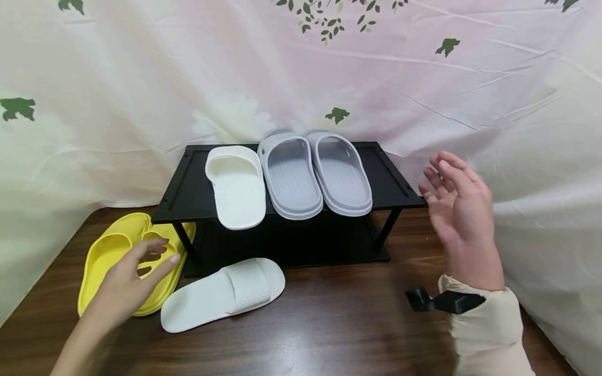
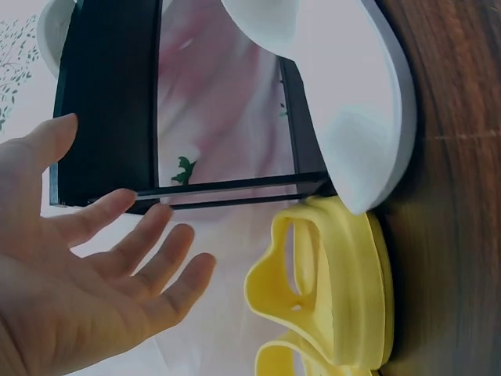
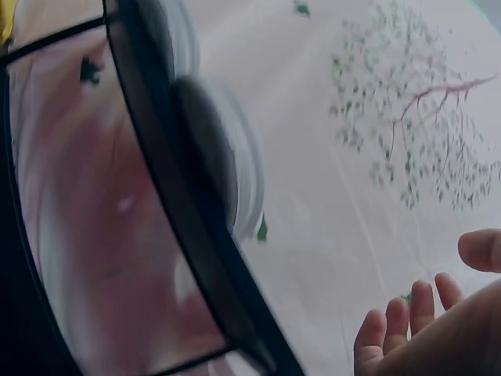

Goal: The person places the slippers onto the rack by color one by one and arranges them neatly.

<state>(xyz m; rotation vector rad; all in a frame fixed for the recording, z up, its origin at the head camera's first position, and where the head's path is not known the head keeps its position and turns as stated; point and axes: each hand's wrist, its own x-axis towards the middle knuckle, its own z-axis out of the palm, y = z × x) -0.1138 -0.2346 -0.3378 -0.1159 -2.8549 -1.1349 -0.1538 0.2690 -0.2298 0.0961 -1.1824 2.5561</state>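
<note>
My left hand [image 1: 129,279] hovers over the pair of yellow clogs [image 1: 105,253] at the left of the rack, its fingers loosely bent around nothing. In the left wrist view that hand [image 2: 94,266] appears with fingers spread, apart from the yellow clogs [image 2: 352,290]. On the wooden surface in front of the rack lies one white slipper [image 1: 202,303], its strap toward the right. Another white slipper [image 1: 240,201] sits on the rack's top beside two grey clogs [image 1: 291,177]. My right hand [image 1: 463,203] is raised beyond the rack's right end, fingers relaxed and holding nothing.
A black two-tier rack [image 1: 390,183] stands against a pale curtain [image 1: 155,78] printed with leaves. Its lower shelf [image 1: 310,245] is close to the dark wooden surface [image 1: 338,313]. A black strap device [image 1: 447,302] is on the right wrist.
</note>
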